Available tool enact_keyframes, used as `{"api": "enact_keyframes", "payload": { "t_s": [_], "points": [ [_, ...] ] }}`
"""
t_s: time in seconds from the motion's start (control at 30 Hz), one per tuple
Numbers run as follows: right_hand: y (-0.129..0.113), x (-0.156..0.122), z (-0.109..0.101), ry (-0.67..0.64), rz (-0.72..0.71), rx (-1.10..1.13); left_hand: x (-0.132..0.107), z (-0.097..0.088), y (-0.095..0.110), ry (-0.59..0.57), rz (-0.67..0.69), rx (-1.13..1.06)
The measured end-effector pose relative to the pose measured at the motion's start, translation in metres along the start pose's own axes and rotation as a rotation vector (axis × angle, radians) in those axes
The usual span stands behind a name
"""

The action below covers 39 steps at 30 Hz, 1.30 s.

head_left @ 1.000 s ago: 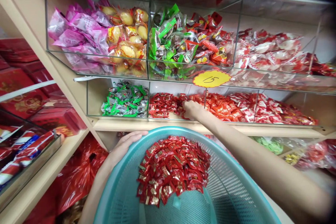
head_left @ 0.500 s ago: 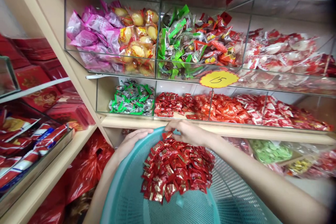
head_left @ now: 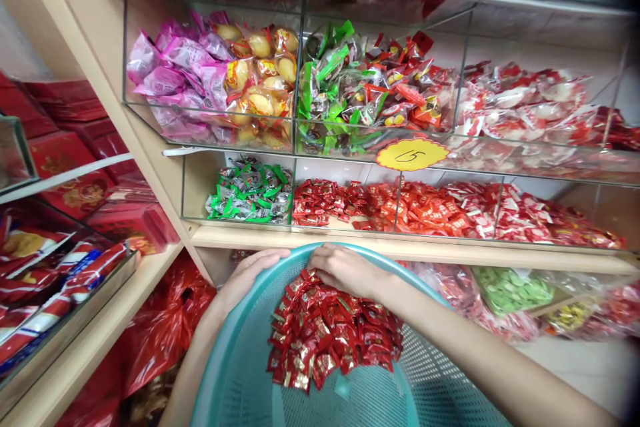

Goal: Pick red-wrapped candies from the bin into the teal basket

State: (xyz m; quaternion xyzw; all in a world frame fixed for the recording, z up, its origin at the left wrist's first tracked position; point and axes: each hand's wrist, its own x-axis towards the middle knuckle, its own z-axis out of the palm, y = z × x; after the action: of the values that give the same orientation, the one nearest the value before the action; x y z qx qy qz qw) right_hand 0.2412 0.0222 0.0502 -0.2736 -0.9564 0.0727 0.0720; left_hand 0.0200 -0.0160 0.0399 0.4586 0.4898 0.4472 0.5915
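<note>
A teal mesh basket (head_left: 240,380) fills the lower middle, with a heap of red wrapped candies (head_left: 330,330) in it. My left hand (head_left: 247,273) grips the basket's far left rim. My right hand (head_left: 345,270) lies palm down on the top of the candy heap, fingers curled onto the wrappers; whether any are in its grip is hidden. Just beyond the basket, a glass bin (head_left: 345,203) on the wooden shelf (head_left: 400,247) holds the same red candies.
Glass bins above hold pink, yellow, green and red-white wrapped sweets, with a yellow price tag (head_left: 413,155) marked 15. A bin of green-silver candies (head_left: 250,190) sits left of the red ones. Red boxes and packets fill the shelves at left; bagged goods lie below.
My right hand left the red-candy bin on the shelf, came back over the basket and settled down onto the candy heap. The left hand stayed on the rim.
</note>
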Motion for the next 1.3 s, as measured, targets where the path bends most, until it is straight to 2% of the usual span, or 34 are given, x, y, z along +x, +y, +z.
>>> {"api": "enact_keyframes", "payload": {
  "t_s": [0.17,0.3,0.4,0.57,0.97,1.3],
  "points": [
    [0.006,-0.002,-0.004,0.077,-0.039,0.099,0.0,0.0,0.002,-0.008,0.021,0.039],
    [0.006,-0.014,-0.013,0.148,0.0,0.17,0.0,0.0,0.002,0.008,0.03,0.068],
    [-0.001,-0.028,-0.014,0.12,0.033,0.186,-0.002,0.001,0.003,0.023,0.048,0.064],
    [-0.007,-0.04,-0.001,0.099,0.096,0.158,-0.005,0.002,0.005,0.028,0.061,0.051],
    [-0.008,-0.039,0.01,0.102,0.138,0.233,-0.006,0.003,0.007,0.04,0.055,0.055],
    [-0.006,-0.038,0.013,0.125,0.16,0.115,-0.006,0.002,0.008,0.03,0.06,0.059]
  ]
}}
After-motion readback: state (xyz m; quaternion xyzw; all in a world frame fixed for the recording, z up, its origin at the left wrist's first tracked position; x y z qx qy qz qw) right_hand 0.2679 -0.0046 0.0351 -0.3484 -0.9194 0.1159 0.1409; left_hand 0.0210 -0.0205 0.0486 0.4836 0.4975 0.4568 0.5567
